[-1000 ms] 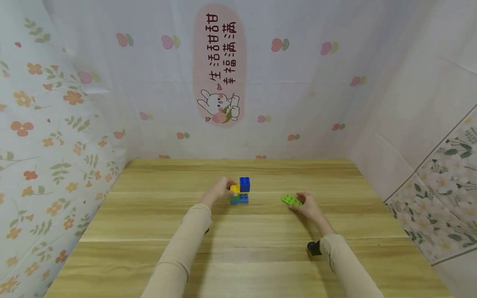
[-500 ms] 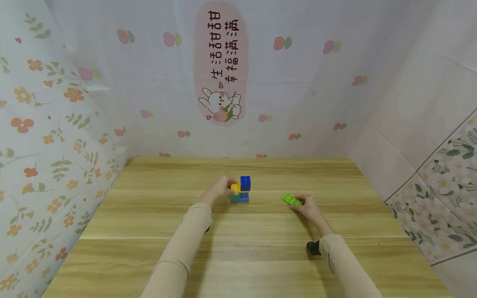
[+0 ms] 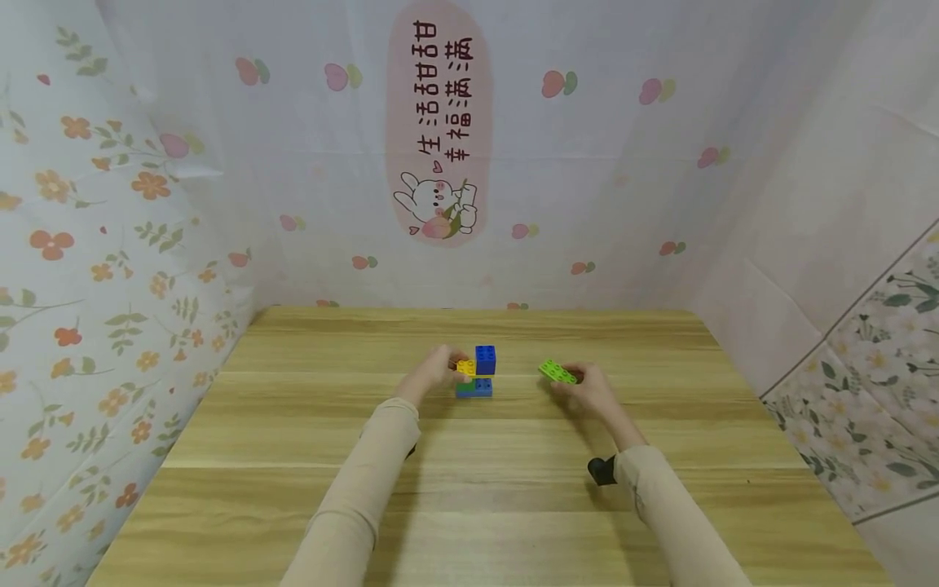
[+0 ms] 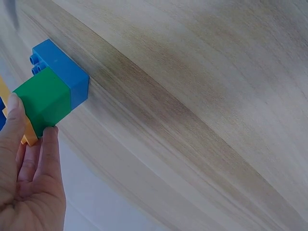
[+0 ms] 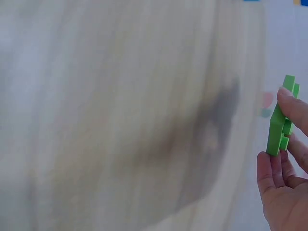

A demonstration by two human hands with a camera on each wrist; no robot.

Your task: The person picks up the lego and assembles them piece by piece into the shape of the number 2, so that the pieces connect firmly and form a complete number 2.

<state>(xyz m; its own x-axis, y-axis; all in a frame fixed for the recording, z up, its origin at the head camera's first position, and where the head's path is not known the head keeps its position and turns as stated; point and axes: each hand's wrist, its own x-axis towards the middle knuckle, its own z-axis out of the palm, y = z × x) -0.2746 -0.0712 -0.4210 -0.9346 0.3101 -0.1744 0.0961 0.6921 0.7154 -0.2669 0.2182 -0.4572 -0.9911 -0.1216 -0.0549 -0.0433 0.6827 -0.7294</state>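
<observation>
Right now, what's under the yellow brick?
A dark green brick sits under the yellow brick, joined to a blue brick. The left hand covers their left side, so nothing more shows.

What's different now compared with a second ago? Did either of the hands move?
The right hand has lifted the flat green plate off the table and carried it left, toward the block stack. It held the plate throughout. The left hand stays gripping the stack, which has not moved.

right wrist view blurred, yellow brick [image 4: 29, 137] half hidden
</observation>
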